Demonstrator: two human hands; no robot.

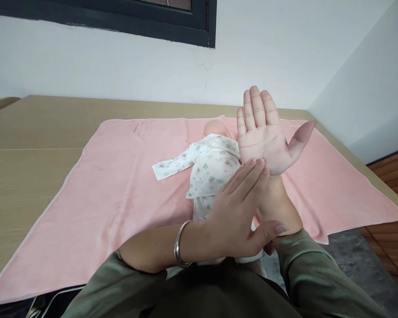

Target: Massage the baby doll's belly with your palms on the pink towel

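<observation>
My right hand (pixel 260 132) is raised with its palm toward me, fingers stretched up and thumb out to the side. It holds nothing. My left hand (pixel 240 203), with a silver bangle (pixel 178 245) on its wrist, lies with straight fingers against the base of my right palm and wrist, its thumb apart. Beyond them a baby doll (pixel 215 165) lies on a pink blanket (pixel 119 176), dressed in a white long-sleeved top with small printed figures and white trousers. My hands and forearms hide the doll's other arm and part of its legs.
The blanket covers much of a light wooden table (pixel 29 176) and hangs over its near edge. A white wall (pixel 119 70) with a dark window frame (pixel 172 26) stands behind. To the right are brown wood panels (pixel 391 176) and a grey floor (pixel 361 260).
</observation>
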